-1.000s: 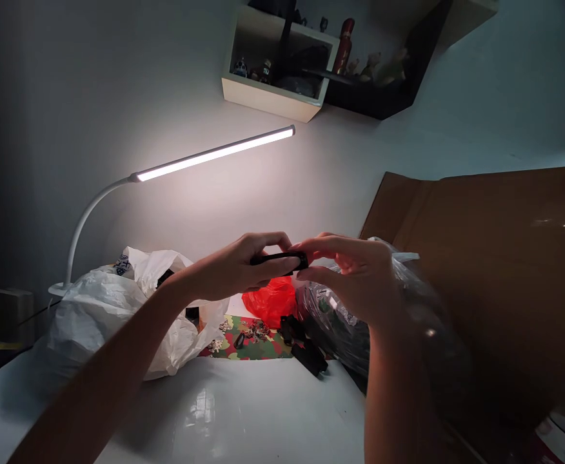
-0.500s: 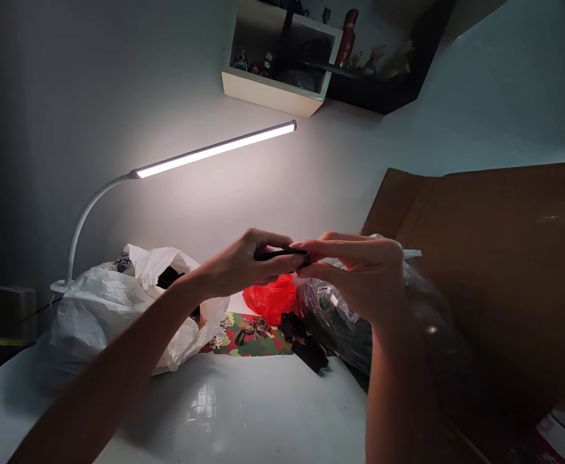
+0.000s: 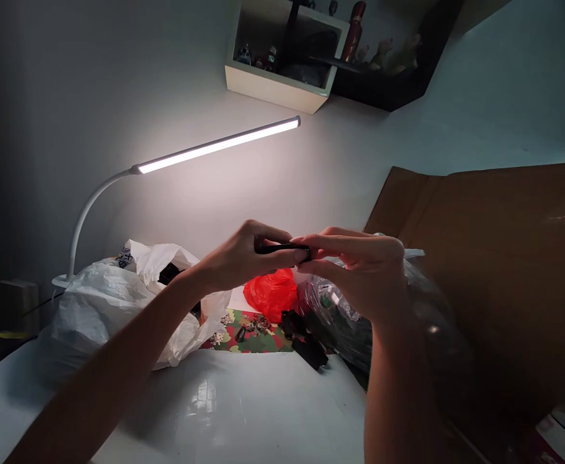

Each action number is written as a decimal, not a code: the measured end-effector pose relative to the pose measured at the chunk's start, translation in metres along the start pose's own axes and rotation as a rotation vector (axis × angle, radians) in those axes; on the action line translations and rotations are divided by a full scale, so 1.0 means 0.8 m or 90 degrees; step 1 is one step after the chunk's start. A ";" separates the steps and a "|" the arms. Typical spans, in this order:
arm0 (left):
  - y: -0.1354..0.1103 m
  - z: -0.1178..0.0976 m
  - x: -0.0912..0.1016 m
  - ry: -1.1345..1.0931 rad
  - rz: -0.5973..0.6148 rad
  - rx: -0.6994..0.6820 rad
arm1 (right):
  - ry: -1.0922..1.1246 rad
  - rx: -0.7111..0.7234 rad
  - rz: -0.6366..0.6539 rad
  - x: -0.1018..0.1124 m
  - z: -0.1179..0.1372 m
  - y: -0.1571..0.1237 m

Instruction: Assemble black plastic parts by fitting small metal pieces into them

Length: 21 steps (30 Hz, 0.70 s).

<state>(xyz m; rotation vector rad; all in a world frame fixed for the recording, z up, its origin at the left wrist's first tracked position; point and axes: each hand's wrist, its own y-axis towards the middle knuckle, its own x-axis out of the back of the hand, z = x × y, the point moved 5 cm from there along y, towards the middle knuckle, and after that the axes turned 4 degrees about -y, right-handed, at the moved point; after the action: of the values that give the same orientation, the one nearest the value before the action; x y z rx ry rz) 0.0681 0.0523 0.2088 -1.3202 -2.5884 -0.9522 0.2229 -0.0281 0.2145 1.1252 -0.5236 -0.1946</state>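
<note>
Above the table, my left hand (image 3: 248, 258) is closed around a small, dark, elongated piece (image 3: 282, 247), with its thumb along the near side. The fingertips of my right hand (image 3: 355, 264) pinch the right end of that same dark piece. Its exact kind is too small and shadowed to make out. Below the hands lies a camouflage-patterned mat (image 3: 251, 341) bearing a heap of small metal parts (image 3: 259, 324) and a small dark piece (image 3: 240, 334). Several black pieces (image 3: 310, 352) lie at the mat's right edge.
White plastic bags (image 3: 103, 303) bulge at the left, beside a lit lamp (image 3: 219, 145). A red bag (image 3: 271, 296) and a clear plastic bag (image 3: 335, 319) sit behind the mat. Tall cardboard (image 3: 495, 258) stands at right. A shelf (image 3: 275, 89) hangs above the white table (image 3: 234, 406).
Both hands keep their hold on the dark piece, with only a slight shift of the fingers. The whole view has moved a little.
</note>
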 end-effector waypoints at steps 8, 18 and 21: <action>-0.003 -0.008 0.010 0.040 -0.072 -0.048 | 0.009 0.019 -0.023 -0.011 0.005 0.000; -0.002 -0.010 0.010 0.042 -0.102 -0.063 | -0.003 0.016 -0.053 -0.011 -0.002 0.000; -0.002 -0.009 0.011 0.071 -0.099 -0.056 | -0.002 -0.016 -0.031 -0.010 -0.006 0.000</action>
<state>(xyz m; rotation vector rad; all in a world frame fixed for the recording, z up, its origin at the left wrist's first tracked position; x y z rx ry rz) 0.0602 0.0537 0.2165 -1.0616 -2.6215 -1.1417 0.2181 -0.0212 0.2105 1.1145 -0.4951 -0.2444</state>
